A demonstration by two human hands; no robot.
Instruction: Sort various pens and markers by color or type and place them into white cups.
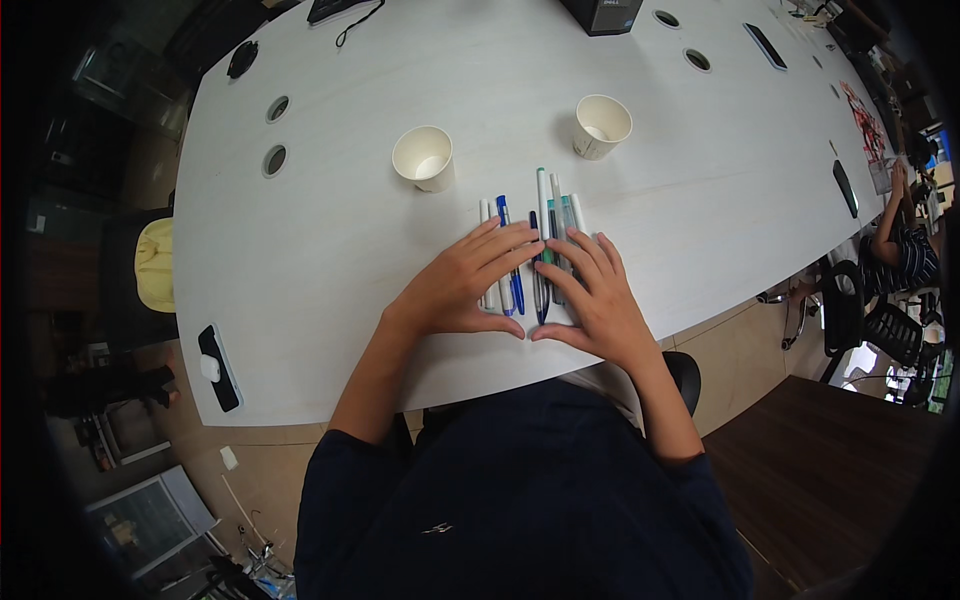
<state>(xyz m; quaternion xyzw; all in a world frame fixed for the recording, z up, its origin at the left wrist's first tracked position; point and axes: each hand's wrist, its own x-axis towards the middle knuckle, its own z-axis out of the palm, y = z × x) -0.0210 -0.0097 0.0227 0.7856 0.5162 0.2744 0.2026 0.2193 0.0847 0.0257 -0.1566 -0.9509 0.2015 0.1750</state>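
My left hand (466, 279) lies palm down over a group of pens, its fingers spread and pointing right. White pens (484, 212) and a blue-capped pen (502, 211) stick out beyond it. Opposite, my right hand (600, 304) spreads over a second group, fingertips almost meeting those of the left. This group has a white pen with a green end (542, 196), a dark blue pen (533, 219) and a white-capped pen (577, 210). Both thumbs rest near the pens' lower ends. Beyond the hands stand two upright paper cups, the left cup (424, 159) and the right cup (602, 124).
The white table (315, 247) has round cable holes, including one hole (275, 160) at left. A phone (219, 367) with a white case on it lies near the left corner. A Dell computer (609, 16) stands at the far side. A seated person (900, 255) is at right.
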